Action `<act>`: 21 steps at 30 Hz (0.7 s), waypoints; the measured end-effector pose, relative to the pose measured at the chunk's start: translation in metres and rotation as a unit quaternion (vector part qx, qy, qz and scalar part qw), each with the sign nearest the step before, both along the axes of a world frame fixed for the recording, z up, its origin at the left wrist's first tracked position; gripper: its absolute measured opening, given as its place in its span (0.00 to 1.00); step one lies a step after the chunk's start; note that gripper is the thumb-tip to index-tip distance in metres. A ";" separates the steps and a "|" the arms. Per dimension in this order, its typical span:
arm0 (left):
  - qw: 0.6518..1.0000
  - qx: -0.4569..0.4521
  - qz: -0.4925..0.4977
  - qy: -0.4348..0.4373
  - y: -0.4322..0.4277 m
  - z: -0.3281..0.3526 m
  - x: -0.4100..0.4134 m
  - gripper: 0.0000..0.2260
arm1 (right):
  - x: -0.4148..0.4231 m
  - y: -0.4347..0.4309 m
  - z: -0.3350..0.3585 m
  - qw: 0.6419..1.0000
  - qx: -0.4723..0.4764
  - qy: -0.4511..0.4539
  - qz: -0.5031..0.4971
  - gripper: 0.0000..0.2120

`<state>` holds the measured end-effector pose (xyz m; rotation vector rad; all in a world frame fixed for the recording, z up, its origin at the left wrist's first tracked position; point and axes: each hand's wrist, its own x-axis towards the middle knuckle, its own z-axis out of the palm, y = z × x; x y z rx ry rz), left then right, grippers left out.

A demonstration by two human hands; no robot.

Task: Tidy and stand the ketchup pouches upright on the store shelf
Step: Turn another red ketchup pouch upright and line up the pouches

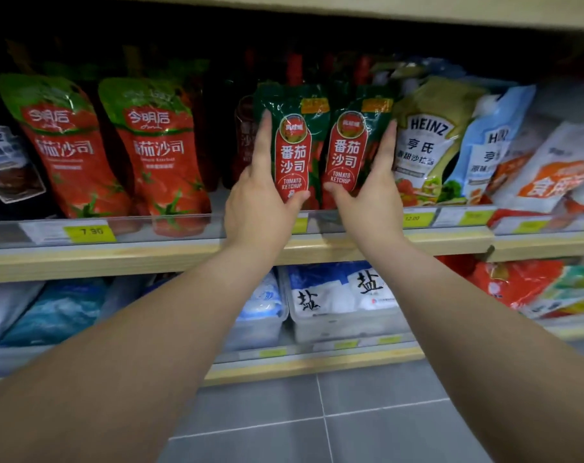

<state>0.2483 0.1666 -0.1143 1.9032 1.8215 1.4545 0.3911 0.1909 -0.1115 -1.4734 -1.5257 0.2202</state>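
Two green-and-red ketchup pouches stand upright side by side at the middle of the shelf (pixel 183 259). My left hand (pixel 262 198) holds the left pouch (pixel 295 142), fingers straight up its left edge and thumb across its bottom front. My right hand (pixel 372 198) holds the right pouch (pixel 354 142) the same way, fingers along its right edge, thumb on its lower front. More pouches stand in the dark behind them. Two bigger red ketchup pouches (pixel 63 148) (pixel 160 155) lean left on the shelf's left part.
A Heinz salad-dressing pouch (pixel 427 142) and a blue Heinz pouch (pixel 494 145) lean right of my right hand. A clear price rail with yellow tags (pixel 90 232) fronts the shelf. Salt bags in clear bins (pixel 337 295) fill the shelf below. Grey floor tiles lie underneath.
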 end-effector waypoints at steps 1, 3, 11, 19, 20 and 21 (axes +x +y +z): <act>1.000 0.000 0.003 0.000 0.001 0.000 0.000 0.49 | 0.000 0.001 0.000 1.000 0.000 -0.005 -0.004 0.52; 1.000 0.002 0.008 0.004 0.002 -0.001 -0.001 0.49 | 0.001 0.002 0.000 1.000 0.000 -0.007 -0.010 0.53; 1.000 -0.003 0.017 0.012 0.003 -0.001 -0.018 0.49 | 0.012 0.010 0.005 0.996 -0.039 0.056 0.050 0.55; 0.999 -0.020 0.020 0.015 -0.001 0.002 -0.035 0.49 | 0.013 0.004 0.010 0.988 -0.068 0.078 0.118 0.55; 1.000 -0.020 0.018 0.016 -0.001 0.002 -0.035 0.49 | 0.013 0.003 0.011 0.987 -0.067 0.080 0.121 0.55; 0.999 -0.019 0.019 0.020 -0.002 0.002 -0.035 0.49 | 0.014 0.004 0.010 0.987 -0.065 0.081 0.120 0.55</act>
